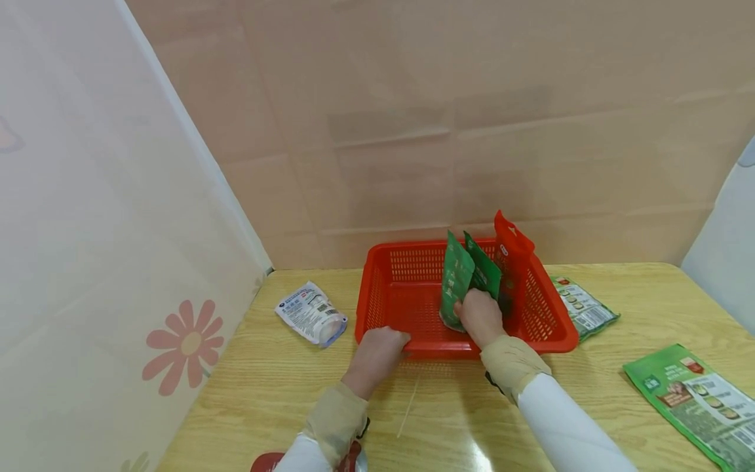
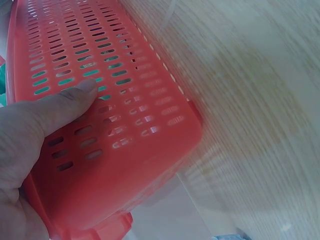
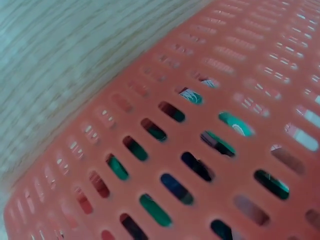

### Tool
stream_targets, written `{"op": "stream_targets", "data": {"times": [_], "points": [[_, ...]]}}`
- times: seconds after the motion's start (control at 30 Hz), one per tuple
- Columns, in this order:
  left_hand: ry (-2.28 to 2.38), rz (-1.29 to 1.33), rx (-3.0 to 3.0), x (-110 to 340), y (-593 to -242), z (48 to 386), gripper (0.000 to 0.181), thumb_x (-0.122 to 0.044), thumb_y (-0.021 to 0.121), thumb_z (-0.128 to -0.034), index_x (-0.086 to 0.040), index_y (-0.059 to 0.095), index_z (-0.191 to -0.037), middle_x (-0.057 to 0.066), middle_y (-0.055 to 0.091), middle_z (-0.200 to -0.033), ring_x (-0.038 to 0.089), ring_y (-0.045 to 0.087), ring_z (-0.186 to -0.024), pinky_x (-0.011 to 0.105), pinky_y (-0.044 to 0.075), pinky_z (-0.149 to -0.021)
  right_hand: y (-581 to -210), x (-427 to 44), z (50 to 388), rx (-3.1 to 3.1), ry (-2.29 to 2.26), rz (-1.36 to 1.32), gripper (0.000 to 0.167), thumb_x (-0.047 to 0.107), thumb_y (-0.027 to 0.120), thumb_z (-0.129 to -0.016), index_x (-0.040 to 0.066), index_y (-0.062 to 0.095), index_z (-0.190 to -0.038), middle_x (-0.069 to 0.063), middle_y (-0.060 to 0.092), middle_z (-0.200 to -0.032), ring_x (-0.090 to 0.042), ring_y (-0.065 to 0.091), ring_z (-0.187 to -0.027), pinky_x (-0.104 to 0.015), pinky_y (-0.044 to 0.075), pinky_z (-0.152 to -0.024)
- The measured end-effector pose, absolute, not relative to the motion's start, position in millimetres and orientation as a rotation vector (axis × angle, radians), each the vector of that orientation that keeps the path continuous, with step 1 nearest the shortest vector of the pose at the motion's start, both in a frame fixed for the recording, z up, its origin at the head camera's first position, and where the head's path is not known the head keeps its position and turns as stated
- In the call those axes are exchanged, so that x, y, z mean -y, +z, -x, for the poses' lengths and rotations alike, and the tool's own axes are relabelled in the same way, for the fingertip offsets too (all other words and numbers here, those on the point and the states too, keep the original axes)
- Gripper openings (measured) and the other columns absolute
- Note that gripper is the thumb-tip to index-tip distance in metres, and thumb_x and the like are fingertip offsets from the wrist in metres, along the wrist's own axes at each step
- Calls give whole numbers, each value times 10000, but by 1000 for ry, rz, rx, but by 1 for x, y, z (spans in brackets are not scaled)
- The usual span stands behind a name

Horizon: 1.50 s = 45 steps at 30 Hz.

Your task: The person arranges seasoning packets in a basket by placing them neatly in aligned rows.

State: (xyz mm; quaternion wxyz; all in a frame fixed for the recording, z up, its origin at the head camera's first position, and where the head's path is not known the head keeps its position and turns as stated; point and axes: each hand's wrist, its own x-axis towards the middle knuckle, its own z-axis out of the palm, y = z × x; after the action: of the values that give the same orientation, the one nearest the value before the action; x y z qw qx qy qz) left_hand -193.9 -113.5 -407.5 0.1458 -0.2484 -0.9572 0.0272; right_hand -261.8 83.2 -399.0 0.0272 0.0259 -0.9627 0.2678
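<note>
A red plastic basket (image 1: 407,347) with slotted walls stands on the table. My left hand (image 1: 380,354) grips its front rim near the left corner; in the left wrist view the thumb (image 2: 65,105) lies along the outer wall. Over the front rim, my right hand (image 1: 482,316) reaches inside and holds a green pouch (image 1: 456,278) at its lower part. A darker green pouch (image 1: 483,265) stands upright just behind that hand. The right fingertips are hidden. At the basket's right end a red packet (image 1: 513,255) leans upright. Only slotted wall and green patches show in the right wrist view.
A white pouch (image 1: 311,314) lies left of the basket. On the right lie a green packet (image 1: 580,305) against the basket and a larger green packet (image 1: 698,400) nearer the front. A red object (image 1: 267,462) is partly hidden under the left forearm. A draped wall stands behind.
</note>
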Motion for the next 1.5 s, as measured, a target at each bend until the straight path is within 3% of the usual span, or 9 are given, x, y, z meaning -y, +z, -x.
{"op": "stream_targets", "data": {"times": [0.33, 0.6, 0.77, 0.9, 1.0, 1.07, 1.17, 1.33, 1.5], "points": [[66, 725, 2736, 113, -407, 194, 92, -212, 783, -774, -199, 703, -729, -77, 657, -628, 53, 543, -536, 165, 403, -515, -396, -88, 260, 3012, 904, -31, 380, 192, 528, -914, 45, 528, -564, -68, 518, -546, -220, 545, -531, -331, 450, -501], [66, 723, 2720, 114, -405, 193, 137, -210, 795, -755, -198, 675, -688, -82, 641, -607, 51, 536, -524, 169, 394, -504, -380, -91, 250, 3127, 883, -101, 448, 378, 539, -932, 79, 487, -603, -33, 480, -578, -178, 520, -565, -292, 421, -527], [63, 736, 2721, 113, -405, 193, 132, -186, 796, -753, -198, 678, -693, -86, 640, -606, 37, 513, -519, 157, 382, -508, -368, -109, 227, 3149, 806, -229, 506, 475, 537, -925, 108, 473, -582, 14, 390, -525, -141, 432, -494, -263, 341, -493], [58, 721, 2732, 113, -406, 192, 112, -196, 794, -764, -198, 694, -713, -87, 642, -609, 31, 462, -509, 143, 361, -515, -364, -133, 210, 3141, 788, -376, 495, 531, 558, -899, 61, 655, -781, 25, 499, -563, -135, 493, -557, -296, 408, -562], [64, 717, 2729, 113, -406, 193, 112, -210, 794, -764, -199, 696, -713, -90, 645, -610, 25, 445, -505, 141, 358, -514, -366, -151, 200, 3118, 712, -482, 570, 546, 598, -864, 6, 678, -1031, -56, 690, -794, -222, 636, -737, -398, 519, -693], [57, 714, 2732, 114, -407, 192, 116, -214, 796, -762, -199, 693, -709, -91, 643, -609, 22, 437, -504, 140, 352, -513, -371, -160, 194, 3083, 616, -547, 625, 544, 638, -830, -22, 658, -1092, -111, 717, -945, -276, 667, -851, -454, 538, -763], [47, 715, 2743, 113, -407, 192, 127, -216, 793, -766, -197, 687, -698, -90, 636, -602, 22, 428, -501, 142, 339, -508, -381, -169, 187, 2985, 497, -610, 593, 521, 708, -771, 0, 679, -1052, -118, 719, -987, -280, 676, -883, -442, 552, -750], [49, 715, 2750, 113, -406, 193, 142, -242, 793, -768, -195, 682, -694, -88, 624, -594, 23, 434, -503, 142, 332, -508, -397, -173, 184, 2761, 326, -702, 456, 473, 789, -697, 80, 687, -904, 3, 691, -842, -149, 641, -746, -337, 552, -661], [63, 713, 2741, 113, -407, 193, 160, -256, 795, -765, -200, 672, -680, -90, 623, -593, 29, 464, -506, 149, 345, -506, -405, -174, 189, 2678, 264, -741, 383, 426, 816, -681, 139, 598, -810, 88, 551, -695, -51, 486, -618, -236, 458, -569]]}}
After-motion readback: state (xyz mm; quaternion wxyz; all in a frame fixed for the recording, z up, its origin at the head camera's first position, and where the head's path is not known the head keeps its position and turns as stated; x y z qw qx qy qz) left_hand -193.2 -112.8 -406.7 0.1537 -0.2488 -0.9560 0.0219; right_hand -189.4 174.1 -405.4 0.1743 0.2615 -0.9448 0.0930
